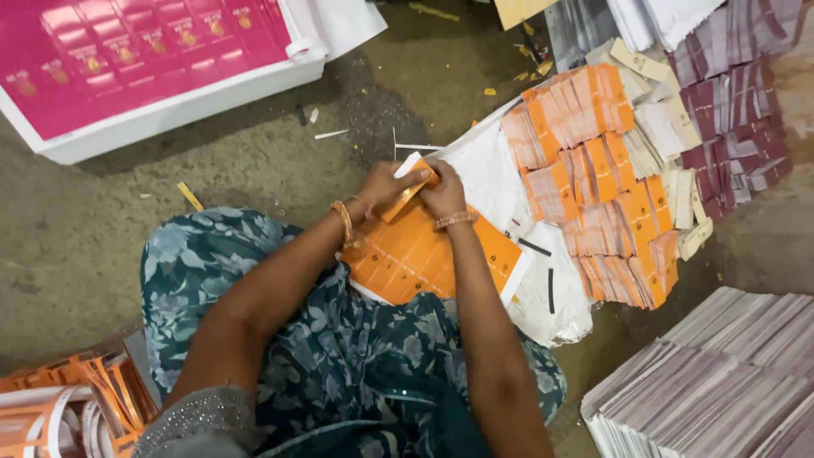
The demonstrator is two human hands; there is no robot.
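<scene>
From the head camera, our left hand (pixel 383 184) and right hand (pixel 443 191) are both clenched on a small orange card (pixel 413 188), just above the orange printed sheet (pixel 415 254) on our lap. To do this well, we'd say pinch close to the card's edge, then add it squarely to the orange stacks (pixel 593 170) right of the sheet.

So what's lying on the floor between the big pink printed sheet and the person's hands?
In the head view, mostly bare grey floor between the pink printed sheet and the hands, with a few paper scraps: a white strip, a yellow sliver.
</scene>
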